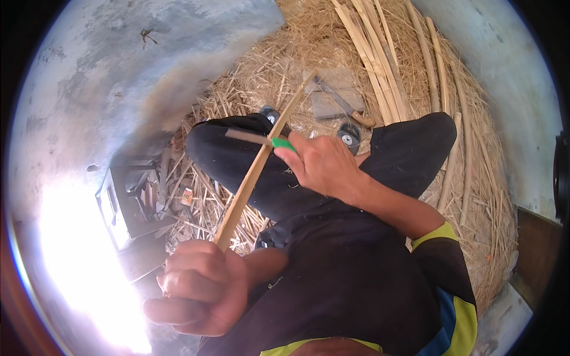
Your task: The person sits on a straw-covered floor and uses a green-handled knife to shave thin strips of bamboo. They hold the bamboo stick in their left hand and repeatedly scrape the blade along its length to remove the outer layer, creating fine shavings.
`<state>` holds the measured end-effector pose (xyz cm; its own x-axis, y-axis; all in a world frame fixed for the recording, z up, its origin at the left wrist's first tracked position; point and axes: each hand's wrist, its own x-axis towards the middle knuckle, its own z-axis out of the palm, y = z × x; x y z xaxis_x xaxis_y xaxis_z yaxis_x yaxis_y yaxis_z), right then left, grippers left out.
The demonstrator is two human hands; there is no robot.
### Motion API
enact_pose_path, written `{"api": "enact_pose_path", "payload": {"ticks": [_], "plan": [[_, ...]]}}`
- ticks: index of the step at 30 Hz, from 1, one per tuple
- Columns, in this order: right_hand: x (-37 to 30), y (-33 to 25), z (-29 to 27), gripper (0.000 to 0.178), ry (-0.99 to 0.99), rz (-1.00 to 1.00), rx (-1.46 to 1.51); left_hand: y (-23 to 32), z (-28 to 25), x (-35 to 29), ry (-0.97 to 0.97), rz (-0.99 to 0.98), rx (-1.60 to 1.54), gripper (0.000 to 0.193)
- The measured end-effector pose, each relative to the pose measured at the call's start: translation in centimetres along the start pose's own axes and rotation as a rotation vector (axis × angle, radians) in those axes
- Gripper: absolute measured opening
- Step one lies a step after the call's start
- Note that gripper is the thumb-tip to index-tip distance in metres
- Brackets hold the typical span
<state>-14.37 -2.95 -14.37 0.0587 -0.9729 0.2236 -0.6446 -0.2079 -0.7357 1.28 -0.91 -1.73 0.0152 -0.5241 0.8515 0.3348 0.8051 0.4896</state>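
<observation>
Left fist (196, 291) is clamping a wooden strip (243, 199) that's poking out at 1 o'clock; right hand (328, 165) is gripping a green-handled knife (249, 137).

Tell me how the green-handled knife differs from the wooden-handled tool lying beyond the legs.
The green-handled knife is gripped in the right hand; the wooden-handled tool lies unheld.
The knife's grip is bright green and mostly covered, while the tool's is brown and uncovered.
The knife's blade points mainly left; the tool's points forward and left.
Both have a narrow blade.
</observation>
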Motion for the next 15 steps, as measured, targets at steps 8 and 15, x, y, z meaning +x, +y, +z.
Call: {"api": "enact_pose_path", "payload": {"ticks": [8,15], "plan": [[1.7,2.4,0.9,0.041,-0.005,0.14,-0.034,0.0,0.2,0.5,-0.019,-0.004,0.039,0.026],[1.8,2.0,0.8,0.047,-0.004,0.156,-0.059,-0.3,0.0,0.7,-0.025,-0.048,-0.053,0.027]]}}
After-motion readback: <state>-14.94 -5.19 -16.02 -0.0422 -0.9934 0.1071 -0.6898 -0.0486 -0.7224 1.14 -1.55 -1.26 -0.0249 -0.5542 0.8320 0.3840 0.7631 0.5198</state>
